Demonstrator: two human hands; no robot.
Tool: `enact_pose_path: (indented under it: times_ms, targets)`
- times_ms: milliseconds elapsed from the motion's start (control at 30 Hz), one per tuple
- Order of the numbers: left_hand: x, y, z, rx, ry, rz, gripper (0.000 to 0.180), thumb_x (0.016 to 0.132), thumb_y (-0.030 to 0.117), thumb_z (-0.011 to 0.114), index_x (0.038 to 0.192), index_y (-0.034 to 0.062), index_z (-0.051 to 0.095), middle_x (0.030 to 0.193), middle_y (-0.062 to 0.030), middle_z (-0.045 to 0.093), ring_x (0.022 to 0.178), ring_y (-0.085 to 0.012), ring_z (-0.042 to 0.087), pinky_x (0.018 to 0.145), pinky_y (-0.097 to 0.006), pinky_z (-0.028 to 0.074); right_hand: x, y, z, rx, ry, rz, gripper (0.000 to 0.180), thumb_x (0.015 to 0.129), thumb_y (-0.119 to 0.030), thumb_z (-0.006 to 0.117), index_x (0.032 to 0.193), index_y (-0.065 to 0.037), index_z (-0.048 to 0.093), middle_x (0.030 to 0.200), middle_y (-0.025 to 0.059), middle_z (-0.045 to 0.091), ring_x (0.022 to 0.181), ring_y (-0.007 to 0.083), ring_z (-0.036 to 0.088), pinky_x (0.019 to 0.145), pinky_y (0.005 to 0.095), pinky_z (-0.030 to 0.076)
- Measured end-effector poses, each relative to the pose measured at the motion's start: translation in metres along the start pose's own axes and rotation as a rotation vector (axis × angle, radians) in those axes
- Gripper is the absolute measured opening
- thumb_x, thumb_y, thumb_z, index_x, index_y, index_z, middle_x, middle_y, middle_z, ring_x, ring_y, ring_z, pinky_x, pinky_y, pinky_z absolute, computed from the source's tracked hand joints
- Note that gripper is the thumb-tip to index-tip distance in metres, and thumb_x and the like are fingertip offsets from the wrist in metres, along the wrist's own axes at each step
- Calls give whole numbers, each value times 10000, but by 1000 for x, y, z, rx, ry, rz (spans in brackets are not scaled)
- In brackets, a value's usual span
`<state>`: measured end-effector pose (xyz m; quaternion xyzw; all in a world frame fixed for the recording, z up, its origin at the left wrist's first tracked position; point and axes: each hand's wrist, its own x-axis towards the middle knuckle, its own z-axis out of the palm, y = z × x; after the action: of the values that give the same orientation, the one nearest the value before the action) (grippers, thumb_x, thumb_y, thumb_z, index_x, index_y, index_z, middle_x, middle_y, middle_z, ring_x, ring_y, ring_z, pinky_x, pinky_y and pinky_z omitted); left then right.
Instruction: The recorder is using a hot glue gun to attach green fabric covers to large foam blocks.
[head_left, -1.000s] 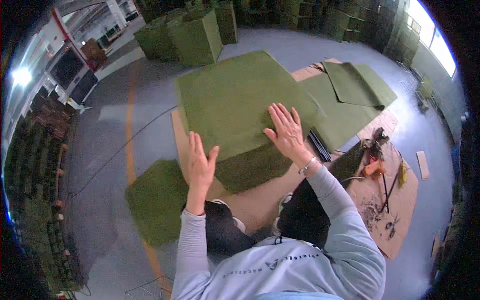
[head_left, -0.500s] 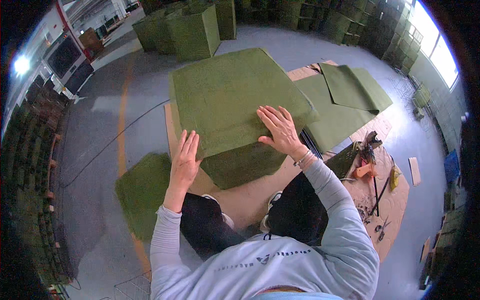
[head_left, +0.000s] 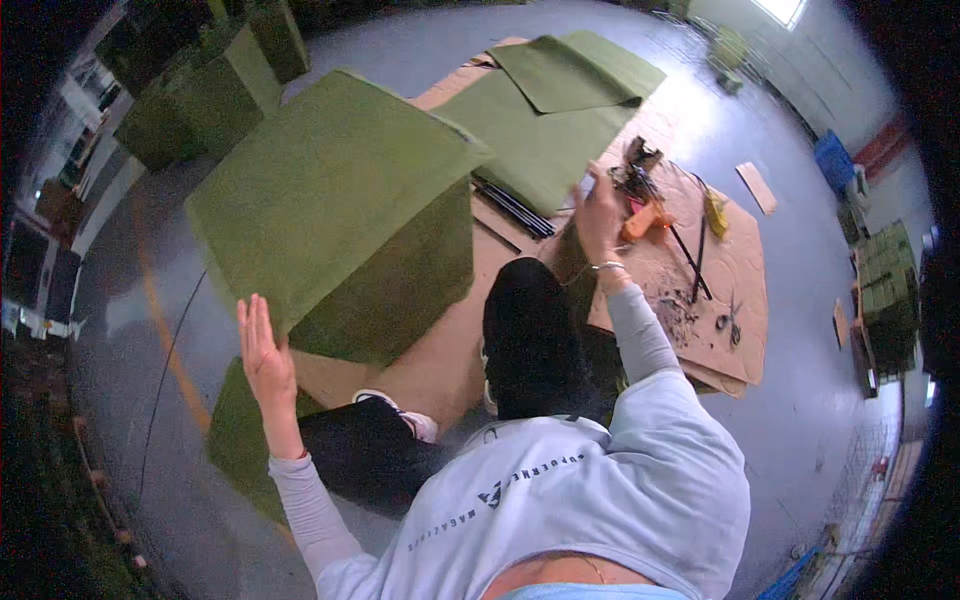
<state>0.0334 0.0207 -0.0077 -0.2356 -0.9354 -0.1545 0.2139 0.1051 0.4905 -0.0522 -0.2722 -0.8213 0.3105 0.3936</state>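
Observation:
In front of me stands a box covered in olive-green fabric (head_left: 330,190), its broad top tilted away to the left. At its near left corner my left hand (head_left: 268,365) is upright with fingers stretched out, close against the edge; whether it presses on it I cannot tell. My right hand (head_left: 598,220) is off the box, raised beside the cardboard sheet on my right. Its fingers are partly blurred, and a small pale patch shows by the fingertips. Just right of that hand lies an orange glue gun (head_left: 648,222), with black sticks around it.
Scissors (head_left: 730,322), dark scraps (head_left: 675,315) and a yellow tool (head_left: 716,215) lie on the cardboard (head_left: 700,260). Green fabric sheets (head_left: 540,130) and thin black rods (head_left: 515,208) are beyond. More green boxes (head_left: 215,95) stand far left. A cable (head_left: 165,370) crosses the floor.
My view has turned to the right. My right hand has left the box top and moved right toward the glue gun. My left hand stays by the box's near left corner.

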Motion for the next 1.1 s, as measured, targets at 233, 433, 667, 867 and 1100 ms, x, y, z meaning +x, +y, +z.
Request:
enact_pose_path:
  times_ms: [233,433,667,867,1100]
  targets:
    - [7,5,8,49,37,75,639,724,-104,534,1322,35,362,1363,-105,378,1294,-270,300,1065,-378,282,15,276,-42,-577,166,272,581,716,-542,633,810,32,629,752,192,612,721,349,597,680,420,483]
    - [-2,-6,8,123,43,68,596,683,-123,441,1264,11,444,1306,-150,438,1242,-289,378,1050,-370,295,56,348,-35,-547,-51,319,566,725,-656,527,658,-99,599,673,138,612,603,220,583,473,341,436]
    - [-17,1,-4,146,83,9,542,719,-95,491,1249,19,461,1312,-118,442,1245,-254,386,1037,-351,343,41,322,-55,264,-350,629,233,850,-336,551,841,-116,628,550,31,486,480,159,471,405,283,348]
    - [-3,0,0,40,145,60,529,684,-88,569,1199,8,497,1267,-110,475,1223,-258,407,992,-351,390,27,330,-80,1355,-210,738,115,868,-210,567,840,-106,607,611,-33,494,479,79,434,386,212,316]
    - [-7,1,-2,33,127,26,543,694,-102,552,1217,32,496,1298,-89,456,1233,-244,399,1009,-345,377,36,180,-90,1042,248,608,161,821,-127,626,959,-59,583,901,28,616,724,141,577,582,235,465]
